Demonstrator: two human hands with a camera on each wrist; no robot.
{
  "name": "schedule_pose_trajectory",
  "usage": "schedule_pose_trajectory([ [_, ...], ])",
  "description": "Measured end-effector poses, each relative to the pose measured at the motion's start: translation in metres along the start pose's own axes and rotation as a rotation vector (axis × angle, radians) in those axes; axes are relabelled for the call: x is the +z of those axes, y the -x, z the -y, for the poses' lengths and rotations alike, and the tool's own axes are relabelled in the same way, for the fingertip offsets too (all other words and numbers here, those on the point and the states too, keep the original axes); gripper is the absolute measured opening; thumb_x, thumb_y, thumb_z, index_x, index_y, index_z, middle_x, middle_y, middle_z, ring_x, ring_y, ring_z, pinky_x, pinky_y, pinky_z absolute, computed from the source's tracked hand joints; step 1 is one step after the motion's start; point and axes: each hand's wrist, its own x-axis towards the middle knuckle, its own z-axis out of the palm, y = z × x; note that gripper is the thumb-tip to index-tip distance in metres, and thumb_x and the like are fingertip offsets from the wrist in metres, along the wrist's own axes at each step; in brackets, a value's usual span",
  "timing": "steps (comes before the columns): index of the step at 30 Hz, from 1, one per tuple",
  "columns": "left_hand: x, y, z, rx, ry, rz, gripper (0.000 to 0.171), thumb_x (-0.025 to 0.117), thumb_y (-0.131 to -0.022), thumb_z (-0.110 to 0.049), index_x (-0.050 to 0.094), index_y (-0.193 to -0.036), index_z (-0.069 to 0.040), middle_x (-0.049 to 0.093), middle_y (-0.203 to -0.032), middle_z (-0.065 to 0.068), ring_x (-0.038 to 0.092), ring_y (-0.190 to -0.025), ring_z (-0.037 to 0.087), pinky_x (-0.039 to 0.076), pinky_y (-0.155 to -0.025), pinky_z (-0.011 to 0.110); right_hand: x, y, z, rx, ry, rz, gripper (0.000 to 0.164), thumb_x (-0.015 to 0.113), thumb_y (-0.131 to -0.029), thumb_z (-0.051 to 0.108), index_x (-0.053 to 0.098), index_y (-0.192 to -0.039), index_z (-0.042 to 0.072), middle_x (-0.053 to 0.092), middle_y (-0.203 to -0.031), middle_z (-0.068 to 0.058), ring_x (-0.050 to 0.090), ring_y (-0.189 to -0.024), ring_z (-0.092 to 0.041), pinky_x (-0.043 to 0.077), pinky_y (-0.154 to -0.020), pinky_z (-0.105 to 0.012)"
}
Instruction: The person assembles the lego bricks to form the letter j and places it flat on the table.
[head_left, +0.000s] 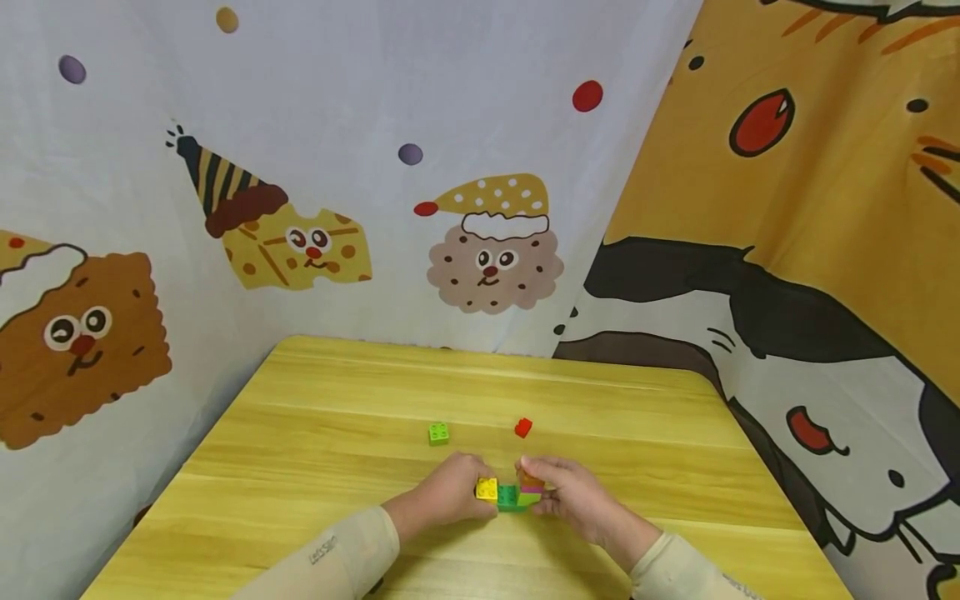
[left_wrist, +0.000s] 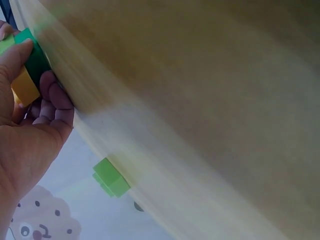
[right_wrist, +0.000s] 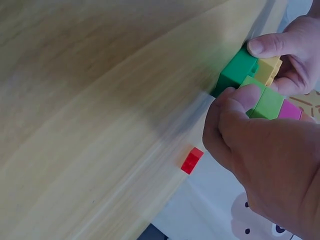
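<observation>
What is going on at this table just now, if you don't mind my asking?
A person is holding a small toy-brick build in both hands. The left hand grips the end where a yellow brick sits on a dark green brick; the right hand holds the other end, with a light green brick, pink brick and orange brick stacked. A loose green brick and a red brick lie farther back.

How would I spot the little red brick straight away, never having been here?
On the wooden table, find the right hand gripping some joined bricks. Just beyond that hand, the small red brick lies by itself. Its colour sets it apart: the other loose brick, to its left, is light green.
</observation>
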Motion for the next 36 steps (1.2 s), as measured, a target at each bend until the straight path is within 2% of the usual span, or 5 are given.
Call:
schedule_pose_trajectory([
  [8,0.0,-0.001,0.0,0.002,0.04,-0.022,0.032,0.094,-0.078,-0.014,0.077,-0.105,-0.013,0.071,-0.09,-0.009,0.054,-0.074,-0.001,0.049,-0.066,0.017,0.002,0.002,-0.002,0.007,0.018,-0.018,0.075,0.062,-0.104,0.056,0.056,-0.146,-0.006,0.066,-0.135,-0.017,0.064,-0.102,-0.023,0.058,-0.089,-0.035],
  [12,0.0,-0.001,-0.002,0.0,0.047,-0.018,0.03,0.094,-0.078,-0.014,0.077,-0.102,-0.014,0.069,-0.087,-0.011,0.054,-0.073,-0.001,0.049,-0.066,0.017,-0.003,0.002,-0.005,0.035,0.03,0.008,0.077,0.058,-0.104,0.063,0.059,-0.143,-0.003,0.068,-0.129,-0.014,0.066,-0.099,-0.023,0.059,-0.089,-0.036],
  [20,-0.001,-0.001,0.002,-0.003,0.06,-0.02,0.029,0.094,-0.078,-0.016,0.076,-0.101,-0.013,0.068,-0.085,-0.011,0.053,-0.073,-0.001,0.049,-0.065,0.017,-0.009,-0.004,-0.002,0.022,0.01,0.089,0.073,0.059,-0.105,0.058,0.059,-0.142,-0.005,0.071,-0.124,-0.01,0.066,-0.095,-0.019,0.058,-0.09,-0.034],
  [31,-0.001,0.001,-0.001,-0.022,0.087,-0.001,0.027,0.094,-0.078,-0.014,0.076,-0.097,-0.013,0.066,-0.081,-0.011,0.054,-0.071,-0.001,0.05,-0.063,0.018,-0.007,-0.009,-0.004,0.015,0.033,0.08,0.068,0.06,-0.105,0.057,0.063,-0.139,-0.001,0.074,-0.112,-0.003,0.063,-0.092,-0.017,0.055,-0.084,-0.031],
  [36,-0.001,0.0,0.0,-0.02,0.088,-0.008,0.027,0.093,-0.078,-0.014,0.076,-0.098,-0.013,0.066,-0.082,-0.011,0.054,-0.071,-0.001,0.05,-0.063,0.017,-0.006,-0.01,-0.005,0.02,0.055,0.052,0.069,0.059,-0.103,0.061,0.064,-0.138,0.002,0.075,-0.109,-0.003,0.067,-0.095,-0.018,0.055,-0.085,-0.032],
])
